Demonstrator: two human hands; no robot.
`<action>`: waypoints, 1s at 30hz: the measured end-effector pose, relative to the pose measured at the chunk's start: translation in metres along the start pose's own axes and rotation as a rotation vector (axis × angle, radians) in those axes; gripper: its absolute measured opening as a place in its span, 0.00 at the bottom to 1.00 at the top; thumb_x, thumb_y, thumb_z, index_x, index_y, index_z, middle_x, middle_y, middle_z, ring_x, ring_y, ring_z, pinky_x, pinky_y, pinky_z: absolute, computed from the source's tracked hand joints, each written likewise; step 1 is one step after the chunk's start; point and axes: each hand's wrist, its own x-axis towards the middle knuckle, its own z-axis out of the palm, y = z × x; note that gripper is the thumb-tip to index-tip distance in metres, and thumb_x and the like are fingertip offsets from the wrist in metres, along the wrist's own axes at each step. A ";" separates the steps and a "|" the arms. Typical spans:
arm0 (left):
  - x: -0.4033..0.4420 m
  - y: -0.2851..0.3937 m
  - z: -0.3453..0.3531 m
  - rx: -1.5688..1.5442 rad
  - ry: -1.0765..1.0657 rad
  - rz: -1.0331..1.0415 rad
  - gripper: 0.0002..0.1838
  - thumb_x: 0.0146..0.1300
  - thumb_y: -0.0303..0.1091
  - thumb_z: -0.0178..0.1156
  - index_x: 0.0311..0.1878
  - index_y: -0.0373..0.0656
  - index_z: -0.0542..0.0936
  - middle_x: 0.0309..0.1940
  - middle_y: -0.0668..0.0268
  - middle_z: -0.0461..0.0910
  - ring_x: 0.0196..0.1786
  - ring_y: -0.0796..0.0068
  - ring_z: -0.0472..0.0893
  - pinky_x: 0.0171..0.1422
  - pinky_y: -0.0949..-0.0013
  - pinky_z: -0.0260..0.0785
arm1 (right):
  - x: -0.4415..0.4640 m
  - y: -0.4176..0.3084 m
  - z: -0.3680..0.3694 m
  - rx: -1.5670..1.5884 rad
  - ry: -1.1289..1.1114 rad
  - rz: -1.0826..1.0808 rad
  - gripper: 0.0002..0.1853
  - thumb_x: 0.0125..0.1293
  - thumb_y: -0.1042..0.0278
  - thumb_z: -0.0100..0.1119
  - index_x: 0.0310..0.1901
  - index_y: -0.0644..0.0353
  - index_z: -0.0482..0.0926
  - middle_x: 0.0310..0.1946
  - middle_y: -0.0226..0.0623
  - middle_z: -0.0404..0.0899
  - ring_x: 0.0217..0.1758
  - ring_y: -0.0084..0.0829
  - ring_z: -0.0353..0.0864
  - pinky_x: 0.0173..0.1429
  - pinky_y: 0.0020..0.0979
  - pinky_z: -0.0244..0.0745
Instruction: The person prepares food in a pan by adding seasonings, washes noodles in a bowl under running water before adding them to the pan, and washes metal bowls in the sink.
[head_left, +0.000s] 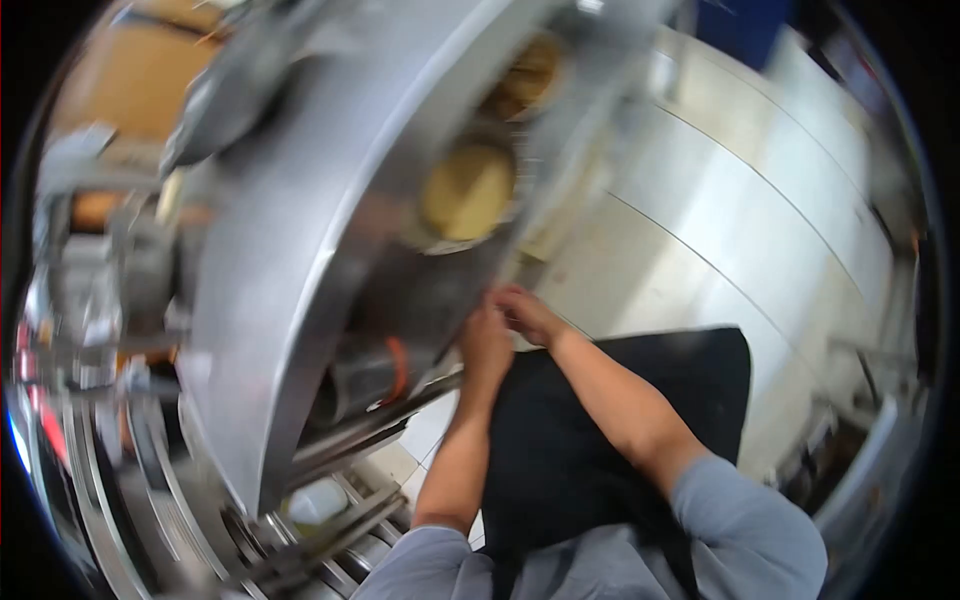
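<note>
"So, where are the person's hands resting?"

"Left hand (486,338) and right hand (532,315) are meeting at the near edge of the steel counter (420,300), just in front of the black apron (600,430). The counter is lying directly ahead of the fingertips."

"And are they gripping anything?"

"Blur is hiding that. The fingers are looking bent and bunched close together, but whether either hand is pinching something, it's impossible to tell."

"What is crowding the spot?"

"A broad metal shelf (285,210) is overhanging the counter on the left, covering part of its surface. Beneath it, a container of something yellow (470,195) is sitting beyond the hands, and a bowl of brownish food (528,78) is standing farther along. A metal vessel with an orange band (397,370) is lying nearer the person, left of the hands."

"And farther out?"

"A whitish container (317,501) is resting low, under the counter's near end. A cardboard-brown box (135,80) is showing past the shelf, smeared by the blur. To the right, pale floor tiles (720,210) are stretching away toward a blue object (742,30)."
</note>
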 end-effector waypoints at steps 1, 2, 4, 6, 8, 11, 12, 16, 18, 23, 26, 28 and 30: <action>0.002 -0.005 0.000 -0.089 -0.056 -0.045 0.20 0.66 0.27 0.49 0.61 0.38 0.71 0.49 0.45 0.80 0.53 0.42 0.78 0.55 0.47 0.70 | 0.032 0.021 -0.021 -0.099 -0.189 -0.037 0.07 0.69 0.59 0.57 0.42 0.51 0.79 0.35 0.25 0.77 0.40 0.20 0.76 0.47 0.28 0.73; 0.000 -0.018 0.010 -0.017 0.014 -0.001 0.20 0.65 0.26 0.48 0.60 0.38 0.72 0.48 0.45 0.80 0.51 0.44 0.80 0.55 0.48 0.71 | 0.049 0.037 -0.034 -0.010 -0.283 -0.091 0.07 0.70 0.61 0.54 0.42 0.52 0.79 0.37 0.28 0.79 0.43 0.23 0.78 0.50 0.31 0.74; -0.009 -0.030 0.013 0.045 0.084 0.002 0.24 0.64 0.23 0.47 0.64 0.42 0.70 0.52 0.50 0.80 0.52 0.45 0.80 0.56 0.47 0.72 | 0.047 0.043 -0.023 0.058 -0.263 -0.126 0.08 0.70 0.57 0.54 0.40 0.48 0.78 0.35 0.26 0.80 0.37 0.23 0.79 0.38 0.30 0.73; -0.024 -0.037 0.001 0.038 0.081 0.068 0.28 0.63 0.23 0.47 0.69 0.43 0.67 0.57 0.53 0.78 0.58 0.46 0.78 0.59 0.49 0.71 | 0.024 0.025 -0.004 -0.143 -0.181 -0.169 0.13 0.72 0.51 0.54 0.37 0.51 0.76 0.32 0.25 0.78 0.39 0.24 0.78 0.40 0.30 0.73; -0.036 -0.051 -0.008 0.071 0.103 0.043 0.30 0.64 0.24 0.49 0.71 0.46 0.65 0.60 0.53 0.77 0.61 0.47 0.76 0.62 0.51 0.69 | 0.028 0.035 -0.013 -0.180 -0.040 -0.198 0.18 0.67 0.45 0.60 0.45 0.50 0.72 0.36 0.27 0.74 0.40 0.25 0.76 0.41 0.30 0.71; -0.042 -0.055 -0.013 0.054 0.087 0.080 0.33 0.64 0.27 0.54 0.74 0.52 0.63 0.65 0.53 0.72 0.67 0.50 0.72 0.68 0.55 0.65 | -0.011 0.027 -0.014 -0.233 -0.054 -0.127 0.21 0.66 0.46 0.62 0.49 0.51 0.70 0.39 0.28 0.74 0.42 0.26 0.75 0.43 0.34 0.72; -0.039 -0.065 -0.009 0.063 0.146 0.164 0.35 0.63 0.29 0.57 0.75 0.57 0.62 0.68 0.53 0.70 0.68 0.50 0.70 0.71 0.56 0.62 | -0.025 0.028 -0.010 -0.176 0.149 -0.123 0.20 0.66 0.47 0.62 0.49 0.53 0.71 0.37 0.28 0.73 0.39 0.27 0.76 0.42 0.35 0.73; -0.034 -0.085 0.000 0.059 0.204 0.306 0.38 0.62 0.27 0.58 0.76 0.61 0.62 0.71 0.52 0.66 0.70 0.50 0.69 0.73 0.56 0.58 | -0.067 0.038 -0.051 -0.088 0.301 -0.087 0.18 0.66 0.53 0.61 0.49 0.56 0.72 0.34 0.30 0.72 0.33 0.28 0.76 0.35 0.33 0.74; -0.018 -0.107 0.017 0.022 0.126 0.238 0.39 0.60 0.25 0.58 0.76 0.62 0.62 0.71 0.51 0.66 0.71 0.51 0.67 0.75 0.57 0.56 | -0.075 0.039 -0.070 -0.170 0.275 -0.121 0.17 0.65 0.55 0.61 0.48 0.56 0.72 0.33 0.31 0.71 0.31 0.27 0.73 0.30 0.30 0.72; -0.026 -0.074 -0.036 0.083 -0.110 0.183 0.36 0.64 0.19 0.47 0.75 0.59 0.63 0.74 0.56 0.63 0.74 0.62 0.64 0.79 0.63 0.51 | -0.102 0.045 -0.085 -0.181 0.333 -0.169 0.14 0.66 0.60 0.59 0.47 0.58 0.72 0.38 0.35 0.75 0.38 0.31 0.77 0.38 0.36 0.76; -0.029 -0.079 -0.016 0.110 -0.082 0.106 0.44 0.57 0.12 0.47 0.75 0.65 0.62 0.74 0.55 0.63 0.74 0.58 0.64 0.78 0.63 0.53 | -0.121 0.034 -0.080 -0.187 0.145 -0.098 0.18 0.69 0.58 0.59 0.53 0.62 0.73 0.42 0.38 0.80 0.40 0.30 0.81 0.45 0.36 0.80; -0.019 -0.105 0.001 0.100 -0.010 0.087 0.49 0.52 0.10 0.47 0.76 0.68 0.61 0.73 0.54 0.63 0.74 0.54 0.64 0.78 0.62 0.53 | -0.128 0.026 -0.084 -0.281 0.091 -0.036 0.17 0.71 0.58 0.56 0.52 0.62 0.72 0.44 0.38 0.81 0.43 0.33 0.82 0.51 0.38 0.81; -0.019 -0.113 0.012 0.179 0.066 0.129 0.49 0.51 0.11 0.49 0.75 0.68 0.62 0.73 0.53 0.63 0.74 0.53 0.63 0.78 0.60 0.53 | -0.136 0.011 -0.089 -0.406 0.062 0.109 0.19 0.71 0.57 0.57 0.55 0.62 0.71 0.40 0.37 0.82 0.40 0.34 0.84 0.50 0.37 0.83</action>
